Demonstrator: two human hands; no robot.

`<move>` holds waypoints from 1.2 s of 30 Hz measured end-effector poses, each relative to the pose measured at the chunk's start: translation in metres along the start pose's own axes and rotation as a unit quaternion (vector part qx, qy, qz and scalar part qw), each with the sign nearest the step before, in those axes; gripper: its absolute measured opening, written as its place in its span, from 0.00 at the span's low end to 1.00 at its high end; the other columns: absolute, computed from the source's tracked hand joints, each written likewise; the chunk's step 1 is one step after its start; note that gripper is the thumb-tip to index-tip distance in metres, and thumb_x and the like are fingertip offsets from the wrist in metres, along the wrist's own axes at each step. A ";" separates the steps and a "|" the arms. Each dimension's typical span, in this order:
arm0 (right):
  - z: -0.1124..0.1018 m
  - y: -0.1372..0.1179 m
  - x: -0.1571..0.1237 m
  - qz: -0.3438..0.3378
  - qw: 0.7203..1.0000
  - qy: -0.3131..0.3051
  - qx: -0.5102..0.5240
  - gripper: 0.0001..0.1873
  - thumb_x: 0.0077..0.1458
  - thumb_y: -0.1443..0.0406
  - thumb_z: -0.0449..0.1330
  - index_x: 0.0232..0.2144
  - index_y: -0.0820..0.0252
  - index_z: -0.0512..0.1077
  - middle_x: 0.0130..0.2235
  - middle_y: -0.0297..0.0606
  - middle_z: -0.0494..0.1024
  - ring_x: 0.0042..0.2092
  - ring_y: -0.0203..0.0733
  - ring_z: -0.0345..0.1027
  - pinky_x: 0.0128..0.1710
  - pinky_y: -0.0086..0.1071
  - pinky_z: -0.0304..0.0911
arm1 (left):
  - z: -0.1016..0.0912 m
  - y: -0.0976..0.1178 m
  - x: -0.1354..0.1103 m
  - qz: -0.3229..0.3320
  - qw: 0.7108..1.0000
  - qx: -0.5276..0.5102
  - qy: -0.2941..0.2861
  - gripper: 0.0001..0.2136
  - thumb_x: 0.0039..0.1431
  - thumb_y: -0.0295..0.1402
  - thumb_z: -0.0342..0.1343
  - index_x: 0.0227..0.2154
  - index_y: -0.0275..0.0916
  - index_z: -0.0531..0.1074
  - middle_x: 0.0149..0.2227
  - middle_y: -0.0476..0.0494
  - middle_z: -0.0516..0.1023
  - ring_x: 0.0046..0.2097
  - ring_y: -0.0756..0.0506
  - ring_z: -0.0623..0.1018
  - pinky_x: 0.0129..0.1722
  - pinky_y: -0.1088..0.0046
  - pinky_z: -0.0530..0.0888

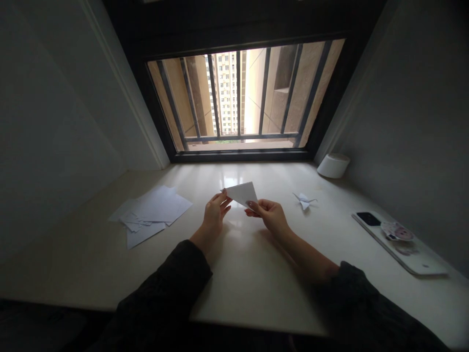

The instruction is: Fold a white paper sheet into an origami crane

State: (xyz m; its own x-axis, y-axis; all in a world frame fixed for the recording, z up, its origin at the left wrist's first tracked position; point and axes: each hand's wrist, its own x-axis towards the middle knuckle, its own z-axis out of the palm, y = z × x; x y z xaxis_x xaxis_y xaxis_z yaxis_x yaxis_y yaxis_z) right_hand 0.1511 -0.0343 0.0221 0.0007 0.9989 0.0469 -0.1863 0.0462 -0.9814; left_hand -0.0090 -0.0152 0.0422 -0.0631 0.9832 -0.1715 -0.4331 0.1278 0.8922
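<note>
Between my two hands a white sheet of paper (242, 191), folded into a triangle, is held up above the pale sill. My left hand (217, 209) pinches its left corner between thumb and fingers. At the lower right corner, my right hand (269, 214) grips the paper with the thumb on top. One point of the triangle faces up and away from me. A small folded paper crane (304, 201) rests on the sill, right of my right hand and apart from it.
Loose white paper sheets and scraps (157, 208) lie at the left. To the right are a phone (403, 247) with a cartoon grip and, farther back, a white rounded object (333, 165). A barred window (238, 155) closes off the back of the sill (234, 283).
</note>
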 end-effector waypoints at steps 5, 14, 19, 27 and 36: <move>0.001 0.002 0.000 0.007 1.000 -0.011 -0.005 0.19 0.39 0.51 0.66 0.23 0.62 0.74 0.25 0.43 0.80 0.30 0.46 0.76 0.36 0.38 0.71 | -0.001 -0.011 0.001 0.008 0.999 -0.011 0.040 0.13 0.48 0.44 0.58 0.27 0.41 0.63 0.37 0.47 0.75 0.41 0.46 0.76 0.37 0.72 0.68; 0.005 0.001 -0.005 0.010 1.000 -0.020 -0.002 0.19 0.40 0.51 0.66 0.23 0.63 0.74 0.25 0.43 0.80 0.29 0.44 0.75 0.35 0.37 0.70 | 0.004 -0.016 -0.003 0.022 0.996 -0.017 0.086 0.13 0.51 0.44 0.55 0.26 0.41 0.60 0.34 0.48 0.73 0.37 0.49 0.75 0.37 0.73 0.69; 0.007 -0.001 -0.006 0.004 1.000 -0.018 -0.012 0.20 0.40 0.50 0.66 0.22 0.63 0.73 0.24 0.43 0.80 0.28 0.45 0.75 0.34 0.37 0.70 | 0.007 -0.009 -0.006 0.073 0.992 0.027 0.099 0.14 0.50 0.45 0.53 0.24 0.40 0.59 0.29 0.50 0.71 0.32 0.49 0.75 0.32 0.74 0.69; 0.006 -0.001 -0.005 0.000 1.000 -0.020 -0.013 0.20 0.39 0.50 0.66 0.21 0.62 0.73 0.25 0.43 0.80 0.28 0.45 0.75 0.34 0.37 0.70 | 0.009 -0.006 -0.007 0.119 0.983 0.073 0.123 0.13 0.49 0.44 0.52 0.22 0.40 0.61 0.25 0.51 0.69 0.26 0.49 0.74 0.26 0.75 0.66; -0.003 0.001 0.001 -0.005 0.999 -0.011 -0.050 0.18 0.42 0.51 0.65 0.23 0.62 0.73 0.23 0.40 0.79 0.26 0.39 0.72 0.30 0.32 0.67 | -0.011 0.007 0.012 0.204 0.960 0.088 0.168 0.16 0.55 0.49 0.46 0.26 0.40 0.63 0.31 0.46 0.72 0.35 0.47 0.75 0.33 0.73 0.68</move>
State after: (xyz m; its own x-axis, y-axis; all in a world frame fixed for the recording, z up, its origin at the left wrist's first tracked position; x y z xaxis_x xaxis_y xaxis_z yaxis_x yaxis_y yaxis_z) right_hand 0.1544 -0.0335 0.0208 -0.0190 0.9980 0.0602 -0.0876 0.0583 -0.9944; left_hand -0.0227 -0.0037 0.0414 -0.4955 0.8617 0.1092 -0.1527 -0.2102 0.9657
